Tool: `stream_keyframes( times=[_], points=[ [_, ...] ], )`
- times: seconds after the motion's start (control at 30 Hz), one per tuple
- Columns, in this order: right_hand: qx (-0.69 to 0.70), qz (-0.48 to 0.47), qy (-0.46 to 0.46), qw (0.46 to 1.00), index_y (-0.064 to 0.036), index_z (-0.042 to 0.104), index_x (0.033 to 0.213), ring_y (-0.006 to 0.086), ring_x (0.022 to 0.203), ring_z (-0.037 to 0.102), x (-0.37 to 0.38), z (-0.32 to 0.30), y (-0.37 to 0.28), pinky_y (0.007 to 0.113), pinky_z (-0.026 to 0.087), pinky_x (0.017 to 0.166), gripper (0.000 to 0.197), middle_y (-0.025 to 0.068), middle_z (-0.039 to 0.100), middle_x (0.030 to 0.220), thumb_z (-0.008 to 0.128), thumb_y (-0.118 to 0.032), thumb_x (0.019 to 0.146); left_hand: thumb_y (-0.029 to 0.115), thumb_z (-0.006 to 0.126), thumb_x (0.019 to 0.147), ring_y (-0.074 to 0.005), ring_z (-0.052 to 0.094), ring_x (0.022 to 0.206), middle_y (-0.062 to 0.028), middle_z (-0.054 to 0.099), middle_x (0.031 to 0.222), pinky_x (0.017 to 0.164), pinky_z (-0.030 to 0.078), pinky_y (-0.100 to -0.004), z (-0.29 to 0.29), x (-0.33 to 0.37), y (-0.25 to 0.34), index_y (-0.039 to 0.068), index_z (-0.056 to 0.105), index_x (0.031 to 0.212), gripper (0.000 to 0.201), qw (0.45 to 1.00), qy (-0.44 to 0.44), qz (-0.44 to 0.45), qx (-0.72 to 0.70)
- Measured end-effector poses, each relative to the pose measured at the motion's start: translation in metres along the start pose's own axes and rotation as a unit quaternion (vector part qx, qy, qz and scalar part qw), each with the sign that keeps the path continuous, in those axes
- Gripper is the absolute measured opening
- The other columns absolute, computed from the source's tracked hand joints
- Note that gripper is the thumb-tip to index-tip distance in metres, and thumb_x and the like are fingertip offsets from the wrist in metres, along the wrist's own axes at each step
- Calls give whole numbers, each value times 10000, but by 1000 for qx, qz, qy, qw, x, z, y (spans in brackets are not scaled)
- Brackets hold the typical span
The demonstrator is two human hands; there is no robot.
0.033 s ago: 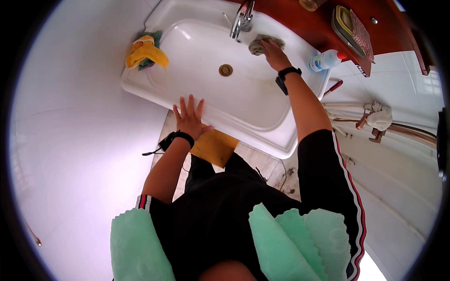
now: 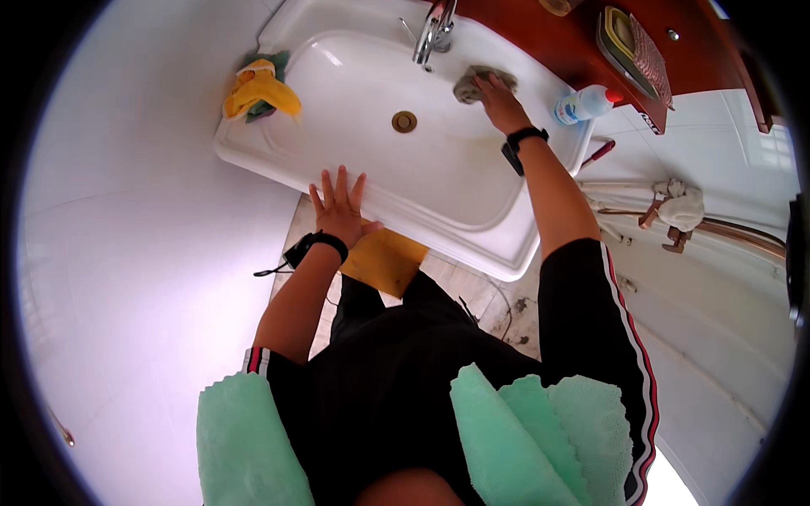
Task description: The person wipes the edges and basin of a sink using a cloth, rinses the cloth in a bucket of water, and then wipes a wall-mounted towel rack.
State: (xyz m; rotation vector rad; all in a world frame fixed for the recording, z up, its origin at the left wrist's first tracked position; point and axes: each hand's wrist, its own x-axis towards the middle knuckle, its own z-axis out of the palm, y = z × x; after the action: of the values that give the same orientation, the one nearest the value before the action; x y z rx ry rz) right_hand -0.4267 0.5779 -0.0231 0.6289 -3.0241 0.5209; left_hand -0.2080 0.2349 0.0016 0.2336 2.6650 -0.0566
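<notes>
Grey cloth [image 2: 468, 86] slightly farther right along the sink [image 2: 346, 110], right fingers [image 2: 486, 90] atop, grip unclear, left fingers [image 2: 342, 187] spread

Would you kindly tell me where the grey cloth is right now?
In the head view, the grey cloth lies under the right hand, toward the far side of the sink, right of the faucet.

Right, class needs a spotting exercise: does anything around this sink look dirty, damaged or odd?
Yes: dark, irregular blotches on the pale floor tiles, seen just past the glossy white sink's near right corner. They break up the light surface; whether dirt or damage, I cannot tell.
</notes>
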Motion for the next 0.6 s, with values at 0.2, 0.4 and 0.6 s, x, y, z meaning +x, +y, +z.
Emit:
stream_keyframes(
  times=[0.2, 0.4, 0.6],
  points=[
    [-16, -3, -32, 999, -76, 540, 1250, 395, 1247, 450, -162, -24, -6, 437, 374, 1067, 377, 223, 483, 1323, 511, -35, 876, 719, 609, 712, -458, -40, 1435, -156, -7, 1585, 1103, 10, -665, 7, 3, -7, 265, 37, 1531, 1098, 999, 31, 7, -34],
    [132, 51, -141, 980, -96, 472, 1346, 344, 1357, 358, -281, -21, -122, 432, 304, 1127, 443, 167, 409, 1433, 531, -78, 908, 641, 666, 730, -453, -8, 1437, -155, 66, 1581, 1107, 5, -657, -4, 5, -3, 279, 181, 1512, 989, 996, 41, 21, -78],
    [139, -86, -87, 983, -146, 580, 1256, 344, 1286, 427, -195, -3, -216, 423, 369, 1068, 427, 158, 457, 1374, 590, -75, 835, 476, 672, 794, -403, 56, 1447, -152, 142, 1566, 1117, 49, -638, 1, -6, -23, 265, 264, 1489, 833, 992, 77, 51, -85]
  ],
)
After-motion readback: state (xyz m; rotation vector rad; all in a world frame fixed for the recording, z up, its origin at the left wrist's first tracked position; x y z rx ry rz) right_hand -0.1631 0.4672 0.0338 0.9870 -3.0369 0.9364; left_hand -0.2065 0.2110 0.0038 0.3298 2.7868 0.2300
